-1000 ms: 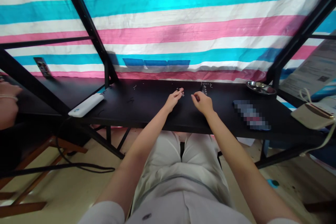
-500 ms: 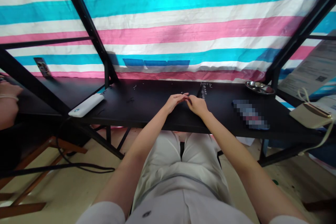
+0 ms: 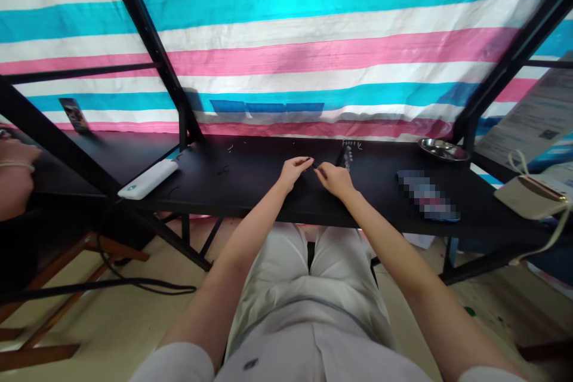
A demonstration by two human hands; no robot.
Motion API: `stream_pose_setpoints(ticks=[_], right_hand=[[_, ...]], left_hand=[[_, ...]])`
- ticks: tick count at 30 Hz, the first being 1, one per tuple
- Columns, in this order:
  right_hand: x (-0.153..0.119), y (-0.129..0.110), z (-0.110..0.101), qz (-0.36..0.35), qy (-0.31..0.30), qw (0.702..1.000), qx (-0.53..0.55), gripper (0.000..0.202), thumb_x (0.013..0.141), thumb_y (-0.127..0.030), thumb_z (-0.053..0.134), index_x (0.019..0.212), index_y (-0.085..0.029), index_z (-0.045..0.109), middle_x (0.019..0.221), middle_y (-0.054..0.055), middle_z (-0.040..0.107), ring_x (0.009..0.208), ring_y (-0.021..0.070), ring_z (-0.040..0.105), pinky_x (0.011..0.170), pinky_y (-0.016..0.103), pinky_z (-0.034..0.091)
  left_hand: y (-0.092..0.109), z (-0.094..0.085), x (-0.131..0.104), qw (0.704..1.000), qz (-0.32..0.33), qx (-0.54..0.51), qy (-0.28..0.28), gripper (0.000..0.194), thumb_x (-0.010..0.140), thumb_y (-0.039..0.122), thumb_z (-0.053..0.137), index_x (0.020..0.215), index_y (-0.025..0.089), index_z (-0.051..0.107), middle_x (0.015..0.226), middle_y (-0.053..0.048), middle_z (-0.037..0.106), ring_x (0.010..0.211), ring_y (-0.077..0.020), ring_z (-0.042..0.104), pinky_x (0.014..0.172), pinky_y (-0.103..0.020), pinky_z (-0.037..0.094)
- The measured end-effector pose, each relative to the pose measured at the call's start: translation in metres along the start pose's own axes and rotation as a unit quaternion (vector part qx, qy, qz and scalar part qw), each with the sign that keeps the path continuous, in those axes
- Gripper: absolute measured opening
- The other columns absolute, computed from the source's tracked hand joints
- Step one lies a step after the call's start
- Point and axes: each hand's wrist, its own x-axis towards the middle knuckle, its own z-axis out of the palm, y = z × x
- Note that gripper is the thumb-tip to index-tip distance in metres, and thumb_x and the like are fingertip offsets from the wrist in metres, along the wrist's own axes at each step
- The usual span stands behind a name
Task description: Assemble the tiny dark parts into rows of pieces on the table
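Note:
Over the black table (image 3: 250,191), my left hand (image 3: 294,172) and my right hand (image 3: 334,179) face each other with a narrow gap between their fingertips. A small dark piece (image 3: 314,165) shows between them, too small to name. Both hands have their fingers pinched together. Just beyond my right hand lie a dark strip (image 3: 341,154) and a cluster of small clear pieces (image 3: 348,156). Small white bits (image 3: 353,144) are lined up at the table's back edge.
A white oblong device (image 3: 149,179) rests at the left, a metal dish (image 3: 443,150) at the back right. Nearer on the right are a blurred-out blue item (image 3: 427,196) and a beige bag (image 3: 530,196). Another person's hand (image 3: 17,155) shows at far left.
My fingertips have moved slightly apart from touching, and the small dark piece between them is now easier to see.

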Motion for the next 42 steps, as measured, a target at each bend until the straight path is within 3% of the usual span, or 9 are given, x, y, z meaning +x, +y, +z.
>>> stream_pose_setpoints(ticks=[6,27,32,36,42], right_hand=[[0.0025,-0.0034,-0.0020,0.002,-0.015,1.000,-0.011,0.037,0.095,-0.038,0.030,0.088,-0.016,0.059,0.082,0.006,0.063,0.062,0.0127,0.052,0.053,0.025,0.023],[0.0024,-0.0079,-0.0046,0.058,-0.062,0.993,-0.079,0.035,0.095,-0.035,0.028,0.096,-0.016,0.057,0.091,0.008,0.065,0.065,0.0153,0.056,0.052,0.027,0.019],[0.0004,-0.0063,-0.0031,0.049,-0.048,0.996,-0.053,0.043,0.095,-0.045,0.029,0.103,-0.017,0.060,0.093,0.010,0.067,0.069,0.0166,0.059,0.055,0.026,0.025],[0.0001,-0.0060,-0.0023,0.038,-0.045,0.997,-0.040,0.042,0.096,-0.040,0.028,0.109,-0.018,0.061,0.096,0.009,0.068,0.074,0.0170,0.061,0.057,0.026,0.029],[0.0003,-0.0058,-0.0032,0.064,-0.041,0.996,-0.036,0.036,0.093,-0.037,0.033,0.103,-0.017,0.061,0.092,0.008,0.069,0.070,0.0163,0.061,0.057,0.026,0.029]], left_hand=[[-0.0059,-0.0002,0.0054,0.999,-0.008,-0.003,0.052,0.032,0.053,0.038,0.080,0.075,0.015,0.073,0.077,-0.004,0.070,0.076,-0.0162,0.059,0.070,-0.029,0.042],[-0.0024,0.0019,0.0002,0.993,0.002,0.038,0.113,0.027,0.059,0.039,0.077,0.067,0.014,0.071,0.064,-0.003,0.064,0.063,-0.0121,0.055,0.068,-0.028,0.042],[-0.0020,0.0002,0.0015,0.993,0.001,0.040,0.112,0.029,0.058,0.041,0.077,0.067,0.014,0.071,0.061,-0.002,0.063,0.062,-0.0122,0.054,0.067,-0.027,0.042],[-0.0013,0.0007,0.0012,0.994,-0.007,0.026,0.103,0.031,0.056,0.041,0.078,0.071,0.014,0.071,0.064,-0.002,0.064,0.062,-0.0117,0.054,0.065,-0.027,0.042],[0.0002,0.0030,-0.0021,0.999,-0.011,0.021,0.036,0.033,0.053,0.038,0.080,0.074,0.015,0.071,0.070,-0.002,0.066,0.064,-0.0116,0.055,0.061,-0.025,0.041]])
